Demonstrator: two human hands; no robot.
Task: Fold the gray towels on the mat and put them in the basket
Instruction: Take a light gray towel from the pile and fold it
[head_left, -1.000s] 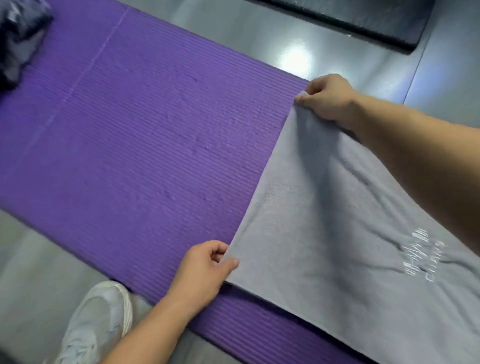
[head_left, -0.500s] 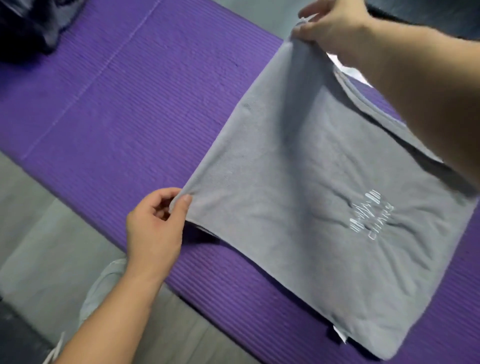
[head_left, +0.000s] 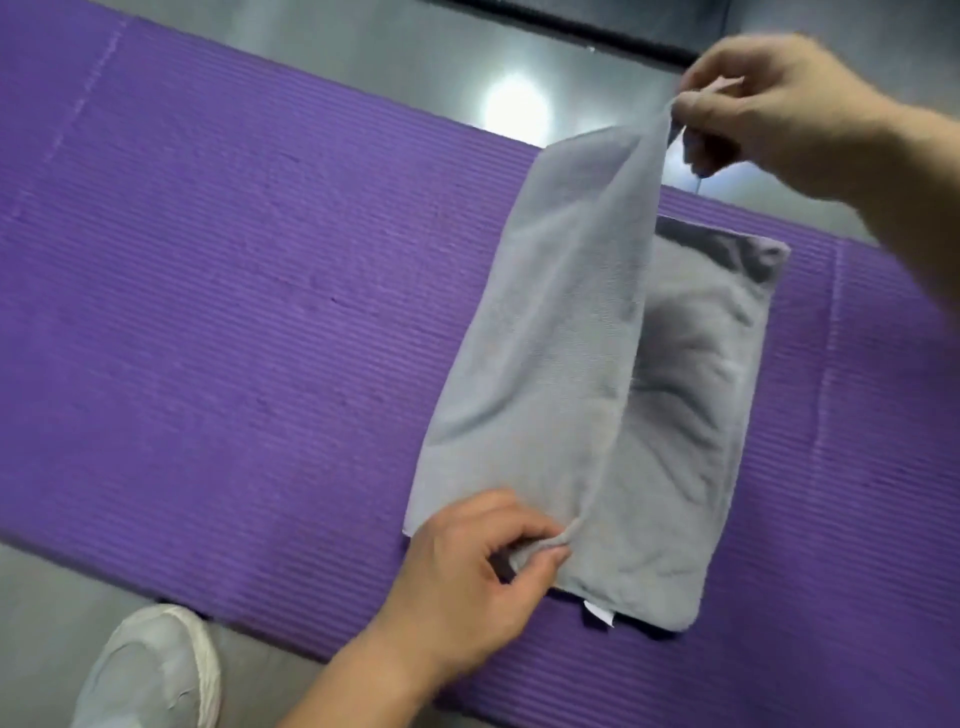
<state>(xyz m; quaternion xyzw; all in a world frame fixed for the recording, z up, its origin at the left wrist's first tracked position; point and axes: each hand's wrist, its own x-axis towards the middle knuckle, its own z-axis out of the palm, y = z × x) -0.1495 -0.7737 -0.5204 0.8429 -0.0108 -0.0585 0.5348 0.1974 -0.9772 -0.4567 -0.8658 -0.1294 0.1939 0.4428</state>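
Right now I see the gray terry-cloth towel (head_left: 675, 441) lying on the purple ribbed foam mat (head_left: 234, 312), toward its right end and partly doubled over itself. Its lower layer rests flat on the mat. The upper flap is lifted off that layer and stretched between the 2 hands. The left hand (head_left: 467, 571) sits at the mat's near side, thumb and curled fingers pinching the flap's near corner just above the lower layer. The right hand (head_left: 779, 114) is raised over the far edge of the mat, thumb and fingertips pinching the flap's far corner, so the flap slopes up from near to far. A small white fabric tag (head_left: 597, 616) sticks out from the towel's near edge onto the mat. I can also make out 1 white sneaker (head_left: 150, 670) on the smooth gray floor (head_left: 62, 587) beside the mat's near edge, left of the left forearm.
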